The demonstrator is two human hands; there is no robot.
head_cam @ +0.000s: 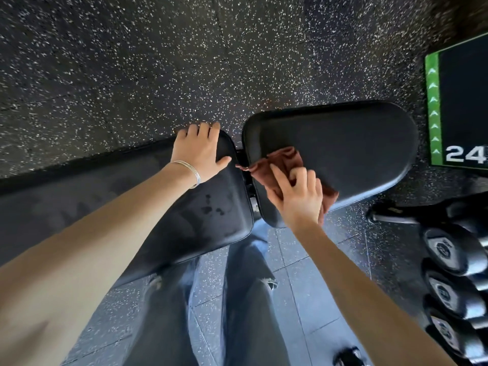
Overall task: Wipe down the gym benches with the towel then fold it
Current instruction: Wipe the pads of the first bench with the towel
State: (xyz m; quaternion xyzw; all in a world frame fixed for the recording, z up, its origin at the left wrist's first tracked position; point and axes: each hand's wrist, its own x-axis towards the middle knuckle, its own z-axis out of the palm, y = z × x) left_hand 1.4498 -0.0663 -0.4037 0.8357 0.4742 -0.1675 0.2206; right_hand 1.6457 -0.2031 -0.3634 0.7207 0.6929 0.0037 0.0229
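A black padded gym bench runs across the view in two pads: a long back pad (132, 202) on the left and a shorter seat pad (343, 143) on the right, with a narrow gap between them. My left hand (200, 151) lies flat on the end of the long pad, fingers over its far edge. My right hand (295, 196) grips a bunched rust-brown towel (280, 162) and holds it against the seat pad's near left corner. Damp spots show on the long pad near the gap.
Speckled black rubber floor (158, 62) surrounds the bench. A row of black dumbbells (449, 260) lies at the right, close to the seat pad. A green-edged mat with the number 24 (459, 154) sits at the far right. My legs in jeans (237, 299) stand beside the bench.
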